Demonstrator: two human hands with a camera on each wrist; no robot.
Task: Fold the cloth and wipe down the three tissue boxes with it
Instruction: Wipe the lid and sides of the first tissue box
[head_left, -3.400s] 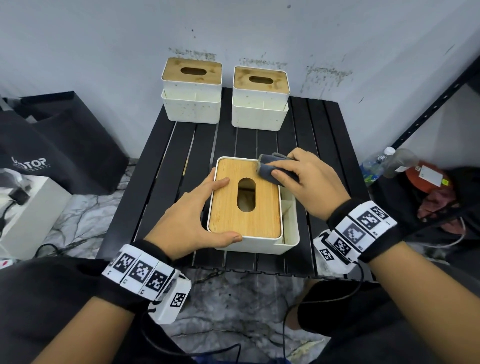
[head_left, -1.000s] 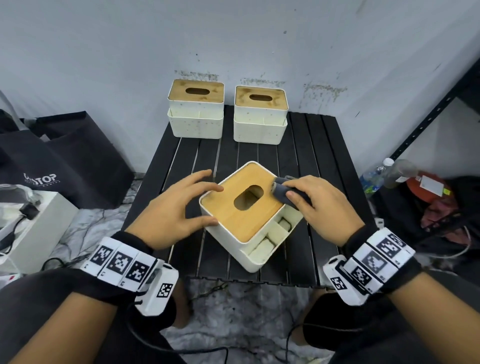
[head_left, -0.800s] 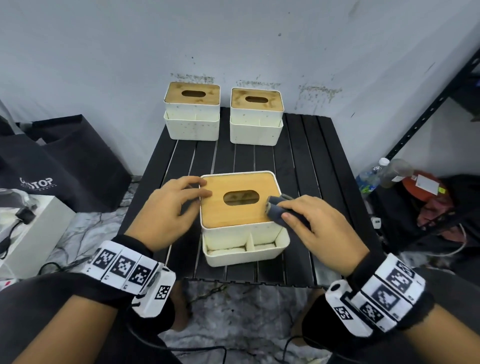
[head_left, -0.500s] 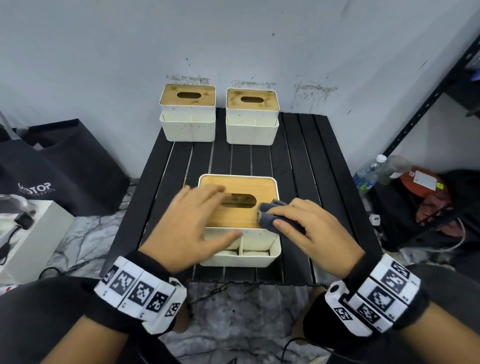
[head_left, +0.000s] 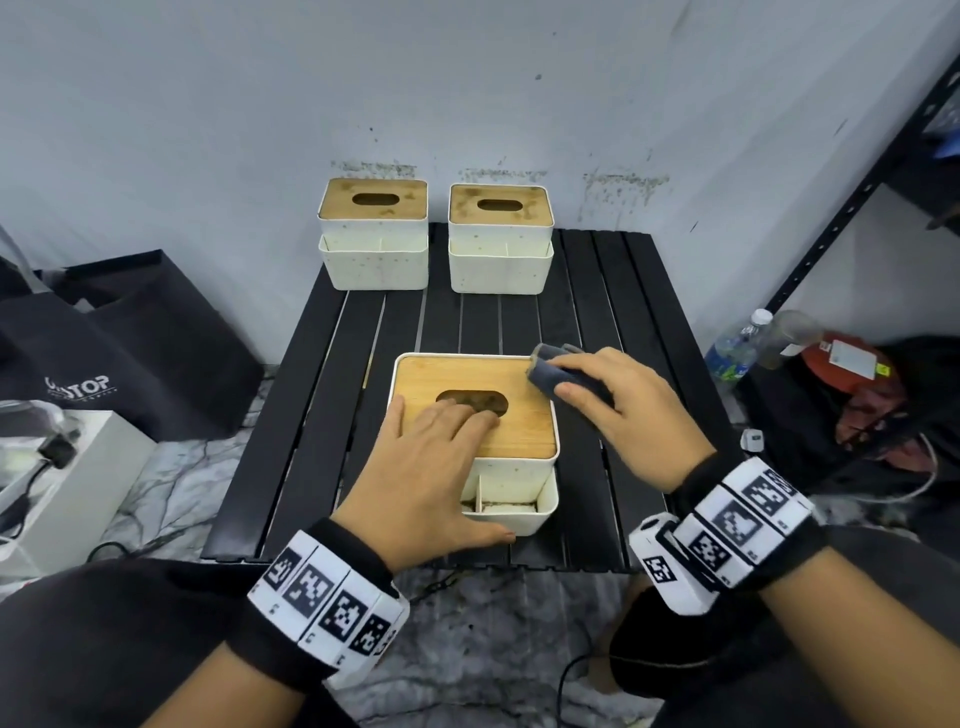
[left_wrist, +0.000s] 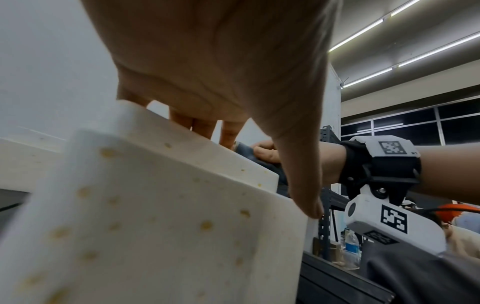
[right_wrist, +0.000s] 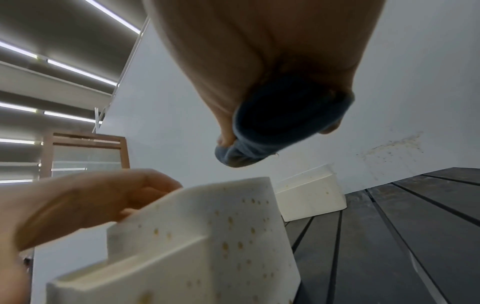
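Head view: black slatted worktop (head_left: 613, 332) against a stained grey wall (head_left: 208, 130); two tissue boxes (head_left: 374, 236) at upper centre, near tissue box (head_left: 483, 431) at centre. Left hand (head_left: 426, 483) flat on its lid, grip wide. Right hand (head_left: 623, 410) pinches folded cloth (head_left: 545, 376) at lid's upper-right corner. Half a second earlier the cloth sat lower, at the lid's front edge.
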